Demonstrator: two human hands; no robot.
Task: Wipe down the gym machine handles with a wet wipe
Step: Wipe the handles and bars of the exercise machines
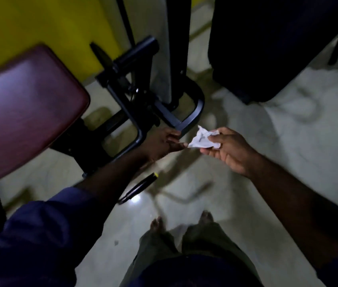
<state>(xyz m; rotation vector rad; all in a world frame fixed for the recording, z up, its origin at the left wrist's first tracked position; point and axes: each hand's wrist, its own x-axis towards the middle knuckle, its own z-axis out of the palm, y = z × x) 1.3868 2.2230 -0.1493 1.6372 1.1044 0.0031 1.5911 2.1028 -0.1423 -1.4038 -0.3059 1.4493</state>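
Observation:
A crumpled white wet wipe [203,138] is pinched between thumb and fingers of my right hand [228,149], held above the pale floor at mid-frame. My left hand [162,142] reaches out beside it, fingers extended, with a fingertip touching the wipe's left corner. Just beyond my left hand runs the black tubular frame [186,121] of the gym machine. A black handle bar [135,51] of the machine sticks up further back. The view is dim and blurred.
A maroon padded seat [27,108] fills the left side. A grey upright column [164,48] stands behind the frame, against a yellow wall [29,23]. A dark bulky object [267,44] is at the upper right. My bare feet [182,222] stand on the shiny floor.

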